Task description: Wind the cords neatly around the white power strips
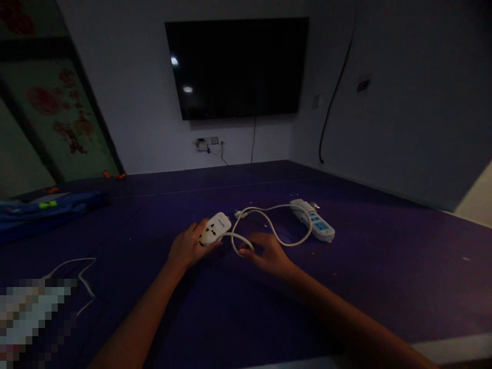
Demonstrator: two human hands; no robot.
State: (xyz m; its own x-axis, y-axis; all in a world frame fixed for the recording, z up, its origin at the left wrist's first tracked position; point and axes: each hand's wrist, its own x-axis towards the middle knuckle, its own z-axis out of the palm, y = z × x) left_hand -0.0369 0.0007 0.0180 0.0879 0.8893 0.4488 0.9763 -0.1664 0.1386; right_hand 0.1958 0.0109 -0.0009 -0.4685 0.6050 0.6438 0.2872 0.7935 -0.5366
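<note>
My left hand point(191, 245) is closed around a small white power strip point(219, 224), its socket holes facing up and its near end partly covered by my fingers. A white cord point(286, 245) lies in loose loops to the right of it. Between thumb and fingers, my right hand point(269, 252) pinches a bend of this cord close to the strip. The cord's plug point(240, 214) appears just beyond the strip. Farther right rests a second power strip point(322, 228), white with blue socket faces and its own cord bundled around it; one loop of the loose cord crosses it.
Purple matting point(384, 266) covers the surface, with small scraps on it. At the left are blue cloth point(54, 207), a thin white cable point(82, 279) and a blurred-out patch. A television point(238, 69) hangs on the far wall above wall sockets point(211, 141). A dark cable point(336, 95) hangs on the right wall.
</note>
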